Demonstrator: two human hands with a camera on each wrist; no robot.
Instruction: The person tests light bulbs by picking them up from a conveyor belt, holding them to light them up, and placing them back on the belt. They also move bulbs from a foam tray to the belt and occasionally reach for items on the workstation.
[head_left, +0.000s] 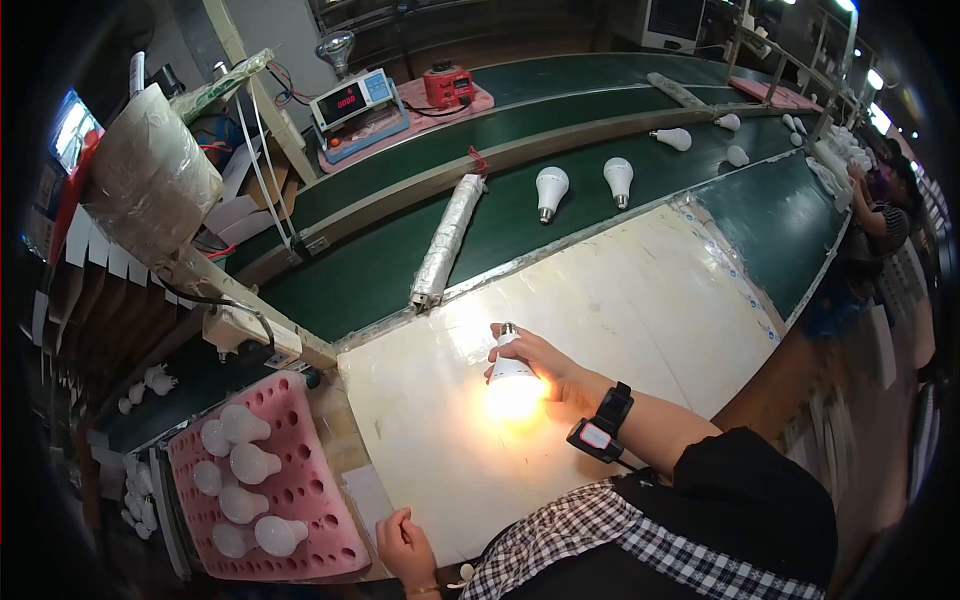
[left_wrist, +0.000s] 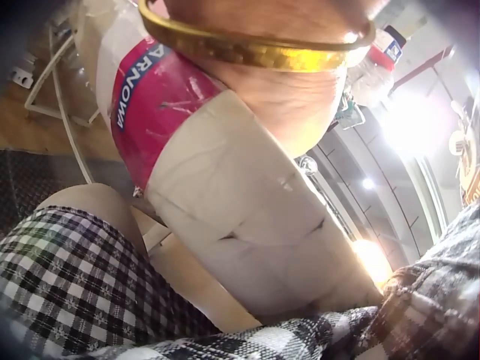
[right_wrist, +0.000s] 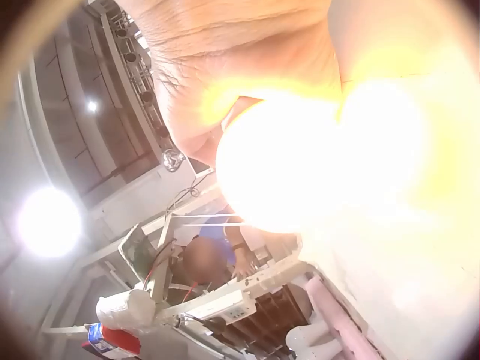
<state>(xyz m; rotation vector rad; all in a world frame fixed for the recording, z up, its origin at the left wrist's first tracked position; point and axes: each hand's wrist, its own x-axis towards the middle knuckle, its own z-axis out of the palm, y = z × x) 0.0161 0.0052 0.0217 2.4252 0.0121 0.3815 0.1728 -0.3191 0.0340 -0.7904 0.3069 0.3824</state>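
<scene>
Glowing bulb (head_left: 512, 373): it is sitting inside the right hand (head_left: 556, 372), whose fingers I am seeing curl round its body, its metal cap (head_left: 508, 329) poking up past the grip and its bright dome facing down over the white board (head_left: 640, 310). From the right wrist, glare is hiding the dome's outline. At the board's near edge, the left hand (head_left: 407, 548) is resting with fingers loosely curled. Just beside it, a pink foam tray (head_left: 335, 500) is carrying several unlit bulbs (head_left: 243, 505). Beyond the board, a wrapped bar (head_left: 445, 240) and more bulbs are lying on the green surface (head_left: 330, 285).
</scene>
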